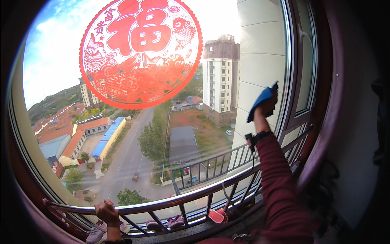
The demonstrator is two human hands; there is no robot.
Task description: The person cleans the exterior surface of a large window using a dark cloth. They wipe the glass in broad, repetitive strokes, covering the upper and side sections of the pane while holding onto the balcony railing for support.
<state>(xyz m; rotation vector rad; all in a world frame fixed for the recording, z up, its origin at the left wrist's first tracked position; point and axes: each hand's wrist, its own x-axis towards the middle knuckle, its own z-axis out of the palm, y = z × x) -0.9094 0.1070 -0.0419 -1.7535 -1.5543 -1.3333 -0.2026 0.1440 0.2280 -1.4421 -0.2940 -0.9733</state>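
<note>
My right arm, in a dark red sleeve, reaches up to the right side of a large window (pixel 185 130). In my right hand (pixel 263 112) is a blue cloth (pixel 265 98), bunched over the fingers and held at the pane near the frame; whether it touches the glass, I cannot tell. Low on the left, my left hand (pixel 107 213) is closed around the shiny top rail of a metal railing (pixel 162 204). A round red paper-cut decoration (pixel 142 87) with fish and large characters fills the upper part of the pane.
Behind the railing, on the sill, stand light sneakers (pixel 96 232), purple shoes (pixel 175 221) and red slippers (pixel 218 216). A side window with a handle (pixel 301 34) adjoins at the right. Outside, far below, are a road (pixel 130 150), low roofs and a tall building (pixel 221 77).
</note>
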